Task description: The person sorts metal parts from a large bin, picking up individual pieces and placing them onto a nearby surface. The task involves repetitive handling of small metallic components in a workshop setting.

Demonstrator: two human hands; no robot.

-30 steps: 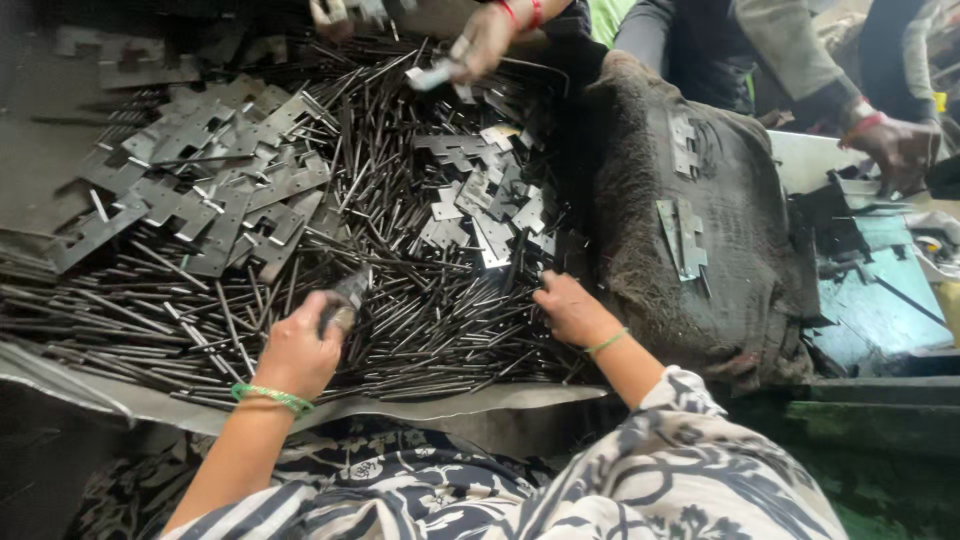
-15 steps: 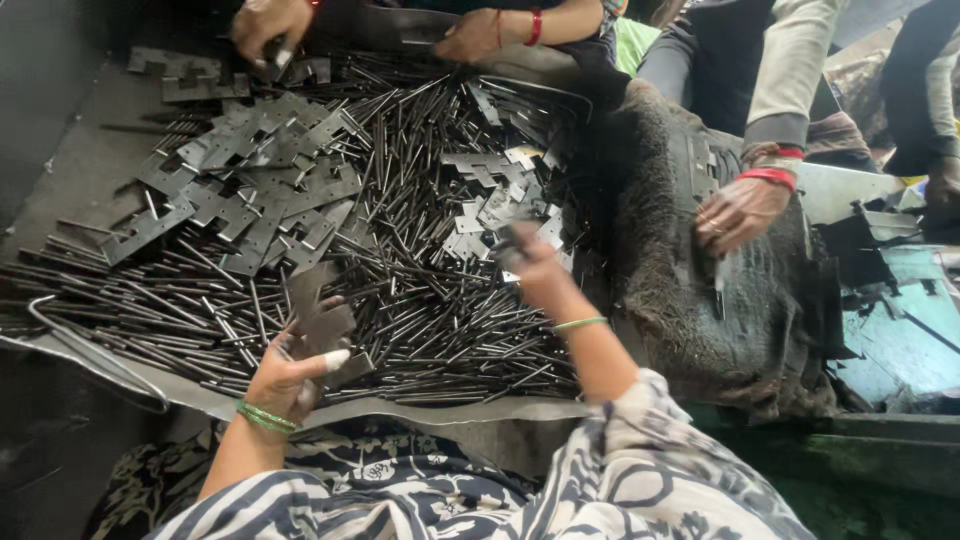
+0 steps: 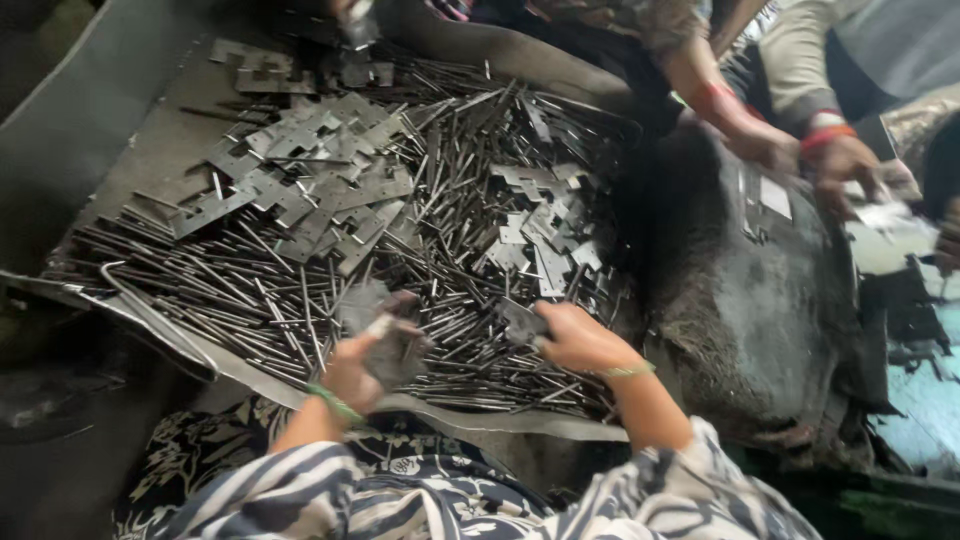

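Observation:
My left hand (image 3: 362, 365) holds a flat grey metal plate (image 3: 372, 322) lifted just above the near edge of a heap of thin metal rods (image 3: 300, 290). My right hand (image 3: 575, 338) grips another small flat metal plate (image 3: 522, 322) low over the rods. Both wrists wear thin green bands. Loose notched metal plates (image 3: 300, 180) lie in a pile at the far left, and a smaller pile of plates (image 3: 545, 230) sits in the middle of the rods.
The rods lie on a metal sheet (image 3: 140, 150) with a raised left wall. A dark worn sack (image 3: 760, 310) bulges at the right. Other people's hands (image 3: 845, 165) work at the far right, with red bangles on their wrists.
My right hand came back down from the far rods and now grips a plate near me. My left hand keeps its plate, held slightly further right.

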